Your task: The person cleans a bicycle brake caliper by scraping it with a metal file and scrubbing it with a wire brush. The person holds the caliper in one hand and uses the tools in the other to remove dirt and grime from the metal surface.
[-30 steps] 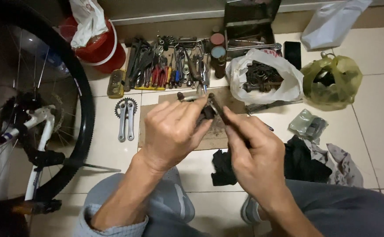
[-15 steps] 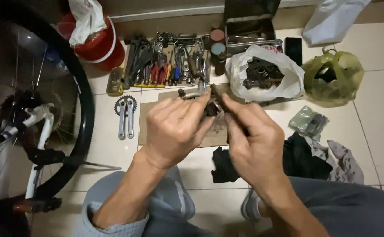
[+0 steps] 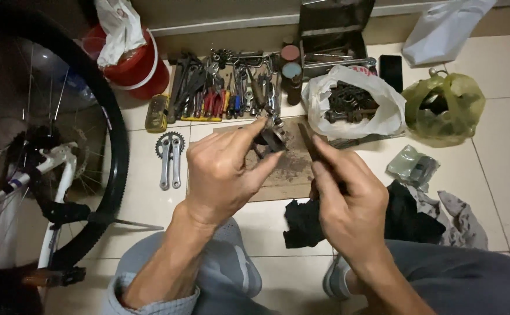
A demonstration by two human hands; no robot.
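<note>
1. The left hand has its grip closed on a small dark metal part, pinched between thumb and fingertips above a brown board lying on the tiled floor.
2. The right hand has its grip closed on a thin dark tool. The tool's long axis runs up and slightly left, away from the person, and its tip stands just beside the metal part; whether the two touch cannot be told.
3. The metal part is short and stubby, and the fingers cover most of it, so its own axis is hard to read.
4. Beyond the hands, a row of hand tools with wrenches and red-handled pliers lies along the wall side, with a yellow tin at its left end.
5. A silver crank arm with chainring lies on the floor just left of the board, its long axis running toward the person.
6. A white plastic bag of dark metal parts sits right of the tools, and a yellow-green bag lies farther right.
7. A red bucket with a white bag in it stands at the upper left.
8. A bicycle wheel and a white frame fill the left side.
9. Black and grey rags lie on the floor just right of the right hand, partly hidden by it.
</note>
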